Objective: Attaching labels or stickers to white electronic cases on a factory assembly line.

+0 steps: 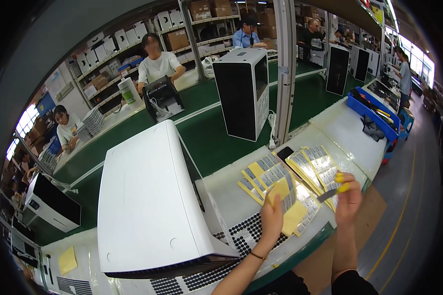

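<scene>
A label sheet with a yellow back [280, 191] is up in the left hand [272, 216], just over the near edge of the white work table [337, 110]. The thumb and fingers of this hand are closed on the sheet, and a thin dark band [259, 255] goes around the wrist. From the left hand, the right hand [348, 197] is between two and three o'clock. It has yellow finger covers [343, 188] on its tips, and these tips pinch a small flat grey piece [327, 195]. The piece is too blurry to name. It points back toward the sheet.

More label sheets lie fanned out on the table, one bunch [253, 173] at eleven o'clock and another [320, 160] at one o'clock. A dark phone [285, 153] lies at twelve o'clock, by the sheets. At eight o'clock is a clear sheet of round black dots [246, 231].

A big white machine case [142, 191] fills nine o'clock. Farther off, between eleven and twelve o'clock, a tall black and white machine [238, 93] stands upright on a long green bench [204, 147]. A blue tray [393, 129] of tools sits between one and two o'clock. At eleven o'clock, across the bench, a worker in a white shirt [157, 66] has a black machine part [163, 98] in front.
</scene>
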The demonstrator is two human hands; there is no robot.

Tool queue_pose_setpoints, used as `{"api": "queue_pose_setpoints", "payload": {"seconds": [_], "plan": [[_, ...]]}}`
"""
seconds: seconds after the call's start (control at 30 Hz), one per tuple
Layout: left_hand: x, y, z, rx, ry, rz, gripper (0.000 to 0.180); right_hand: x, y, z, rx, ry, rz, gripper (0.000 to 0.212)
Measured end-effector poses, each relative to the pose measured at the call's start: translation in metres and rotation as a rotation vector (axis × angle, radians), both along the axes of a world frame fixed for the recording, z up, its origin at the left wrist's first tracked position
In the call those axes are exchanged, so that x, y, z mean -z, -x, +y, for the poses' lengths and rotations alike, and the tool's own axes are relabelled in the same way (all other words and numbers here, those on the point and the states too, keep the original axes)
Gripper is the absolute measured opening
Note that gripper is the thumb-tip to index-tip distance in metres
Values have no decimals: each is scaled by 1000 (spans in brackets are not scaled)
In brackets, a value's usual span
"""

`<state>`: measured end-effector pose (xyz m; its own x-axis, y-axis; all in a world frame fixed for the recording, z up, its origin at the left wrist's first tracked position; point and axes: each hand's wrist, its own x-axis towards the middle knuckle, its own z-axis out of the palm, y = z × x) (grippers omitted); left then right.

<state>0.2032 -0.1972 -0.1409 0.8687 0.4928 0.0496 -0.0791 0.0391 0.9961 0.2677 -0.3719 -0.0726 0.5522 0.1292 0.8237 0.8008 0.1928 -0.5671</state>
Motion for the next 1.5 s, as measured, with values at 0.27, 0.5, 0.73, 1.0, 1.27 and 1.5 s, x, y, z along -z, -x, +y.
{"api": "queue_pose_setpoints", "payload": {"seconds": [0.27, 0.5, 0.73, 1.0, 1.27, 1.5], "plan": [[-92, 88, -30, -235, -1071, -506, 59, -27, 21, -8, -142, 7, 27, 9], [-183, 194, 53, -1707, -945, -370, 44, -81, 35, 42, -472, 1, 131, 30], [-226, 215, 116, -472, -276, -475, 63, -167, 67, 128, -672, 89, 39, 42], [-232, 237, 97, -242, -93, -544, 73, -210, 96, 205, -930, 274, -68, 42], [-202, 288, 62, -376, -376, -563, 56, -225, 147, 182, -968, 442, -32, 44], [-171, 307, 81, -361, -1255, -656, 40, -228, 169, 160, -893, 602, 1, 51]]}}
